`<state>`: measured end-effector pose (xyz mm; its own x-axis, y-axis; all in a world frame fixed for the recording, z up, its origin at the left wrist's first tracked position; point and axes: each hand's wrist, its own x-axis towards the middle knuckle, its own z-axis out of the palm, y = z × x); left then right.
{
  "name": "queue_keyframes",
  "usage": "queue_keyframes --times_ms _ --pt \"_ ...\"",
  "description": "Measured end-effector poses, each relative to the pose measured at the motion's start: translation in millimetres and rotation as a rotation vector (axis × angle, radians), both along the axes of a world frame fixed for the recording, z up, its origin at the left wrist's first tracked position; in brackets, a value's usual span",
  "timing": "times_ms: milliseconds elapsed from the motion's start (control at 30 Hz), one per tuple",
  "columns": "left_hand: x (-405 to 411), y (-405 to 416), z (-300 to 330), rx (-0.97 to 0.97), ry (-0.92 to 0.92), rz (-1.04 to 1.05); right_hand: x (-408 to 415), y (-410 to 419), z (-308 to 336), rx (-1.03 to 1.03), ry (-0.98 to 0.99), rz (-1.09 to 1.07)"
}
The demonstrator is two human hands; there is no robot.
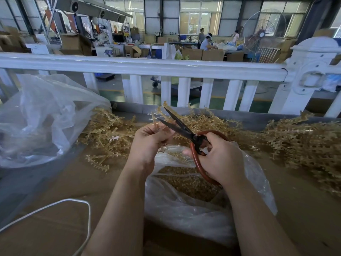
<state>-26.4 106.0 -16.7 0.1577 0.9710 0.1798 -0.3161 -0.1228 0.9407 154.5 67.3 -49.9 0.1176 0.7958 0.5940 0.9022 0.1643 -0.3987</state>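
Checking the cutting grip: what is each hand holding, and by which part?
The right hand grips the scissors by their red handle loops; the left hand pinches a tan plastic strip by its lower end.

scissors [186,132]: dark matt metal blades, glossy red handles | sprue [158,115]: translucent amber plastic | bag [193,209]: clear glossy film

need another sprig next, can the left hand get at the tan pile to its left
Likely yes: nothing lies between the left hand and the pile. But its fingers already hold a sprig at the scissors, so drop that first.
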Motion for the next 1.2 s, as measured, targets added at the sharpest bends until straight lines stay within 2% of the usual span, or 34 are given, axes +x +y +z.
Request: queue_keyframes --times_ms 367,633,833,1200 --pt "-2.0 -0.3 1.2 0.014 0.019 0.001 0.3 -0.4 -1.1 0.121 -0.015 -0.021" --pt "-2.7 0.5 0.6 -0.008 -0.003 -0.028 -0.8 -0.7 0.9 0.128 -0.031 -0.049" --pt "-5.4 2.3 0.8 -0.039 -0.114 -0.066 0.1 0.8 -1.0 0.132 -0.051 -0.048" --pt "-6.0 6.9 -5.0 -0.012 -0.115 -0.077 1.2 1.3 -2.3 0.117 -0.035 -0.021"
